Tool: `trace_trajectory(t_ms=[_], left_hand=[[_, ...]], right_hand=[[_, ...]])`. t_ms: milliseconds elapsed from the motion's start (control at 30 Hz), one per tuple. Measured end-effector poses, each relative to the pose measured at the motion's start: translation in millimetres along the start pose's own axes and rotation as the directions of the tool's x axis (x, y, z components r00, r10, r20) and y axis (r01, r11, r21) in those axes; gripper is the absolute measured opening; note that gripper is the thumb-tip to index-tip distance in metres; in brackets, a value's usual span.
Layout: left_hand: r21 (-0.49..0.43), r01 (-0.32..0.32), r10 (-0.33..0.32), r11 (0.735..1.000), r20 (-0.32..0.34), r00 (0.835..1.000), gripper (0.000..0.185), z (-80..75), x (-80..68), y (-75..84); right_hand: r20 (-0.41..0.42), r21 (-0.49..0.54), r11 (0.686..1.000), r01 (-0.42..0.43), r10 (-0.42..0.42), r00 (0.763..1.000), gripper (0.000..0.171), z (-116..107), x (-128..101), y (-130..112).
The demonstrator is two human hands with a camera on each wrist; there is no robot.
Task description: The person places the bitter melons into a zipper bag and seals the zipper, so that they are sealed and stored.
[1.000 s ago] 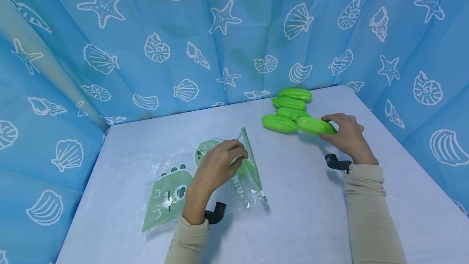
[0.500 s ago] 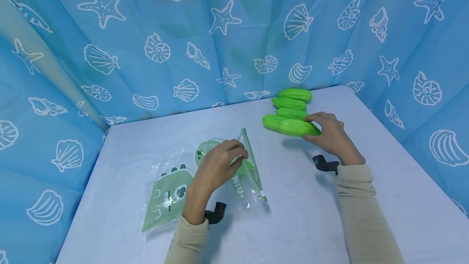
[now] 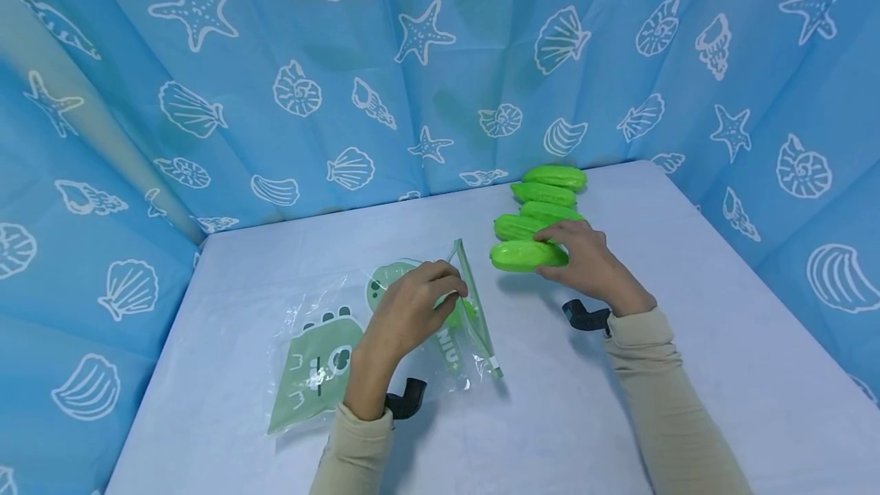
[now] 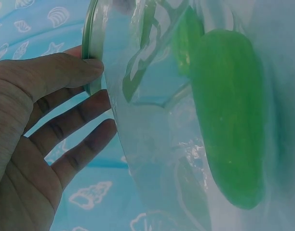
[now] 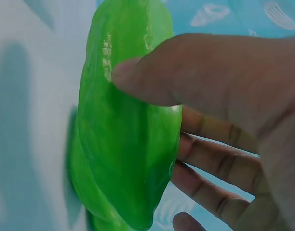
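My right hand grips a glossy green toy vegetable above the table, between the row of green vegetables and the bag. In the right wrist view the thumb and fingers pinch the green vegetable. My left hand pinches the raised zip edge of a clear plastic bag with green cartoon print, holding its mouth up. In the left wrist view the thumb presses the bag rim, and one green vegetable lies inside the bag.
Three more green vegetables lie in a row at the back of the pale table. A blue curtain with shells and starfish encloses the table on three sides.
My right hand has carried the green vegetable leftward and a little nearer, away from the row and toward the bag. My left hand has stayed on the bag's edge.
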State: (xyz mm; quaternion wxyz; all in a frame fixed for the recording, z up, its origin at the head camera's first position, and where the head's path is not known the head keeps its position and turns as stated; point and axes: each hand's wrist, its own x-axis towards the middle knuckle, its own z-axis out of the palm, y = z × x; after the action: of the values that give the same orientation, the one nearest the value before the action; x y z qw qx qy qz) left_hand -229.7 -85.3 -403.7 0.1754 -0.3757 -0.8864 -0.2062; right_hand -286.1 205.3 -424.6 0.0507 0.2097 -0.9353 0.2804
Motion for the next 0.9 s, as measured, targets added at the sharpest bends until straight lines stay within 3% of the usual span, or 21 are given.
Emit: trace_trajectory(t_ms=[300,900], left_hand=[[0.025,0.000,0.000,1.000,0.009,1.000,0.013,1.1,0.1,-0.1],[0.018,-0.014,0.014,1.000,0.002,1.000,0.013,2.4,-0.1,0.5]], right_hand=[[0.059,-0.059,0.994,0.089,-0.086,0.995,0.046,30,9,-23],[0.030,-0.039,0.988,0.147,-0.146,0.989,0.045,52,12,-37]])
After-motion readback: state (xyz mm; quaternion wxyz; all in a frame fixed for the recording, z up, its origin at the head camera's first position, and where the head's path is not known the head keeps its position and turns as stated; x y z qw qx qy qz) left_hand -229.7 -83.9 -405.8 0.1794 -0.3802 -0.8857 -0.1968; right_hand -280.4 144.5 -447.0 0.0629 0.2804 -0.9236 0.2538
